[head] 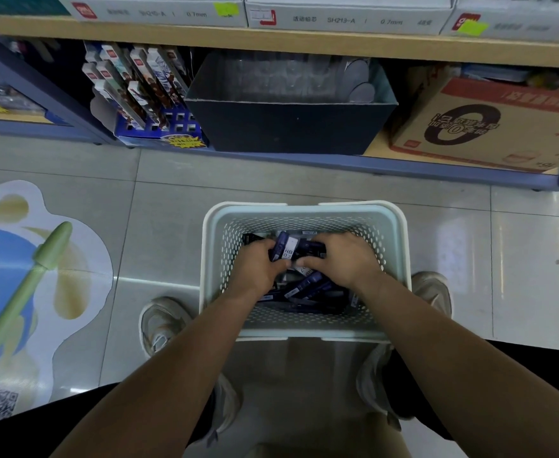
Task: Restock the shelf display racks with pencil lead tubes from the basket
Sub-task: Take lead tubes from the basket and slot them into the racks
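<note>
Tile floor (304,180) meets the shelf (271,44) at twelve o'clock; at six, the basket (245,207) holds lead tubes (307,285), gripped by my left hand (258,264) and right hand (340,259).

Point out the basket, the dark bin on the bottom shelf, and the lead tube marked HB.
basket (218,259), head view, left perforated wall.
dark bin (288,127), head view, front face.
lead tube marked HB (288,251), head view, white label.
</note>
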Tool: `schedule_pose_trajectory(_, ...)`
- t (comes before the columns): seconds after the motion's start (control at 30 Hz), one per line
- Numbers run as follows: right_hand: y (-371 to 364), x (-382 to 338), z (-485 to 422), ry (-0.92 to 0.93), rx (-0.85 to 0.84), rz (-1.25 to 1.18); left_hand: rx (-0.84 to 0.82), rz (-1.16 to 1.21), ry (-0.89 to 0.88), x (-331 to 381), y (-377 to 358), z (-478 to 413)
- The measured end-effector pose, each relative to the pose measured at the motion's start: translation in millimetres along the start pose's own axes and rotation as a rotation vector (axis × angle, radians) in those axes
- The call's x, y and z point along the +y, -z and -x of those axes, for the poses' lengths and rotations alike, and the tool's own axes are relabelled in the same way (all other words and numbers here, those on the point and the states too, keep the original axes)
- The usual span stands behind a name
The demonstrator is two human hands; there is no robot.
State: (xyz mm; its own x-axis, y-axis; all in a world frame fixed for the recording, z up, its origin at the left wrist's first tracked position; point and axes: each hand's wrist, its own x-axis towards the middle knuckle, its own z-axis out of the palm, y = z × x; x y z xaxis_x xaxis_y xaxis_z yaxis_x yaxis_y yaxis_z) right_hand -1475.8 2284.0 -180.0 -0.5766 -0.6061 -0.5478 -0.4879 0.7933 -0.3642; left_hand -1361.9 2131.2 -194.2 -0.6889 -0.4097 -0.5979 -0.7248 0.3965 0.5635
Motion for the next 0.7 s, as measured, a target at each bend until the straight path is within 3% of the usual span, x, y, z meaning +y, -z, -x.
schedule_pose_trajectory(0.27, -9.8, -1.6, -4.9, -0.073, 0.108, 0.016, 0.096, -0.243, -0.035, -3.3, -5.3, -0.7)
schedule_pose_trajectory(0.5, -10.9, 0.4, -10.5, -0.038, 0.084, 0.065, -0.043, 0.005, -0.036, 2.4, -2.3, -6.3)
schedule_pose_trajectory(0.7, -11.9, 1.4, -17.7, -0.024, -0.021, -0.098, -0.122, 0.177, 0.024, 4.2, -4.3, -11.9)
